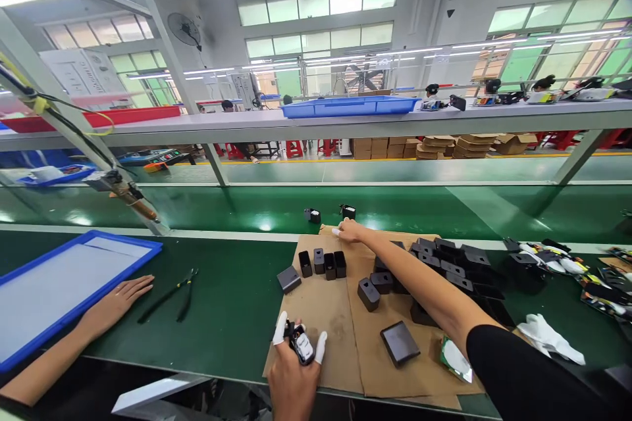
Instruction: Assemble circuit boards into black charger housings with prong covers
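Cardboard (323, 355) is lying flat, left hand (295, 378) pinching a probably light, hard gadget (303, 345) by its sides; right hand (349, 231), can't tell.

Holds a small black-and-white device (304, 346) in the left hand (293, 375) over the cardboard (330, 355); extends the right hand (349, 230) past upright black casings (329, 266), near two small units (348, 212) on the green surface (266, 204).
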Tool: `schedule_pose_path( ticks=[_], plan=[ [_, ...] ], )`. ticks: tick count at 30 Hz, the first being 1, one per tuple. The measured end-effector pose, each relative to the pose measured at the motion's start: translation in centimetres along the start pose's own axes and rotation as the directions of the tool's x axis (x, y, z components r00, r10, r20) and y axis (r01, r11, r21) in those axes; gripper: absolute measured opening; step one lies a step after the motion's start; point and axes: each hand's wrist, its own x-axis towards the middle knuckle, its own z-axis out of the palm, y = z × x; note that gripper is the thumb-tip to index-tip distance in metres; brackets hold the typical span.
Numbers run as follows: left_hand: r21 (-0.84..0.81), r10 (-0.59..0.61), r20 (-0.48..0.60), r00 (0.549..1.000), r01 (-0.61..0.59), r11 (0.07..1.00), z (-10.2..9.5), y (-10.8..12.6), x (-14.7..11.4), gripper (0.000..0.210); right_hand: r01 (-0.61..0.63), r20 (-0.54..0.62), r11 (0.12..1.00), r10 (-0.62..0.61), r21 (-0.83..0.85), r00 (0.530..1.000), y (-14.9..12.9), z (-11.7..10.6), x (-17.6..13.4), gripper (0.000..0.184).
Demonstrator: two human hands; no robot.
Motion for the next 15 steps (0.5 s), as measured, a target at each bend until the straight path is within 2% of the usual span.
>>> schedule_pose_path(
  ticks=[3,7,15],
  plan=[
    [-0.023,-0.045,-0.017,0.999,0.044,0.999,-0.4,1.0,-0.2,0.083,-0.073,-0.017,0.997,0.073,0.005,0.997,-0.3,0.4,1.0,0.041],
    [-0.045,-0.085,0.015,0.996,0.086,0.995,-0.8,1.8,0.0,0.078,-0.138,-0.012,0.990,0.139,0.026,0.990,0.3,0.6,2.0,0.041],
    [-0.140,-0.098,0.166,0.981,0.121,0.983,-1.1,2.6,1.6,0.080,-0.104,0.075,0.988,0.096,0.117,0.993,2.0,0.6,3.0,0.039]
  ],
)
